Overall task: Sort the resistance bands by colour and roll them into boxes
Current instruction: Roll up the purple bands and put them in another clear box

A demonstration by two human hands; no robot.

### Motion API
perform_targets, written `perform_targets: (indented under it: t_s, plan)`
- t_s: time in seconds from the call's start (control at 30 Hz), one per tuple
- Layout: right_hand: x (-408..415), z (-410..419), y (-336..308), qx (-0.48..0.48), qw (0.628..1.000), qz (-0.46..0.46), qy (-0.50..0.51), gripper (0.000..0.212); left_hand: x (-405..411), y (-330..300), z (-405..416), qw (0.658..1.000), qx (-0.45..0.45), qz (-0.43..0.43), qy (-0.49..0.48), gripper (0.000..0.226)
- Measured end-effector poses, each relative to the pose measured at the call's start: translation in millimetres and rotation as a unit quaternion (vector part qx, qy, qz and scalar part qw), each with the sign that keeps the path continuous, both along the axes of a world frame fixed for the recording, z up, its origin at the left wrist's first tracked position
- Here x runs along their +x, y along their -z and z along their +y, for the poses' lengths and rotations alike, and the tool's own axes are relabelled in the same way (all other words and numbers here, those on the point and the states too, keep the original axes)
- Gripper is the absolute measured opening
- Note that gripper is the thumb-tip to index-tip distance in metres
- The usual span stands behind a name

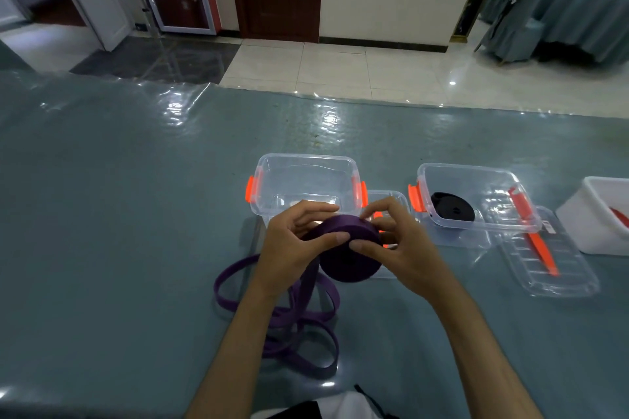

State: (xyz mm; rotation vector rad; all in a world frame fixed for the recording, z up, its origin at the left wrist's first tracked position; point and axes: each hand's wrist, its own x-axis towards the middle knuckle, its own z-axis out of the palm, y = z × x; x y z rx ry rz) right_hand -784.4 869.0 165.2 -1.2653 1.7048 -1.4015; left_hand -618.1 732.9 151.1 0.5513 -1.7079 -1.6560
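Note:
A purple resistance band (350, 258) is partly wound into a thick roll held above the table. My left hand (292, 245) grips the roll's left side, thumb across its top edge. My right hand (398, 245) pinches its right side with thumb and fingers. The band's loose tail (299, 323) lies in loops on the table below my left wrist. Just behind the roll stands a clear box (306, 167) with orange latches, nothing visible inside. A second clear box (476, 197) to the right holds a rolled black band (452, 207).
A clear lid (551, 265) with an orange strip lies front right of the second box. A white bin (599, 214) with something red inside sits at the far right edge. The table carries a teal cloth under shiny plastic. Tiled floor lies beyond.

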Motion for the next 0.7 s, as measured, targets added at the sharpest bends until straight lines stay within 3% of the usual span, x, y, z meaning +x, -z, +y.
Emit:
perform_targets:
  t_s: [0.07, 0.27, 0.53, 0.7]
  plan:
    - [-1, 2, -1, -0.007, 1.000, 0.022, -0.019, 0.047, 1, 2, 1, 1.000, 0.020, 0.008, 0.016, 0.049]
    - [1, 2, 0, -0.019, 0.996, 0.085, 0.001, 0.032, 4, 8, 2, 0.999, 0.022, -0.001, 0.040, 0.052]
    - [0, 3, 3, -0.007, 0.993, 0.104, -0.051, 0.048, 7, 15, -2, 0.998, 0.048, 0.007, 0.046, 0.051]
    - [4, 3, 9, -0.018, 0.992, 0.121, -0.023, 0.050, 11, 24, -7, 0.995, 0.050, -0.022, 0.088, 0.047]
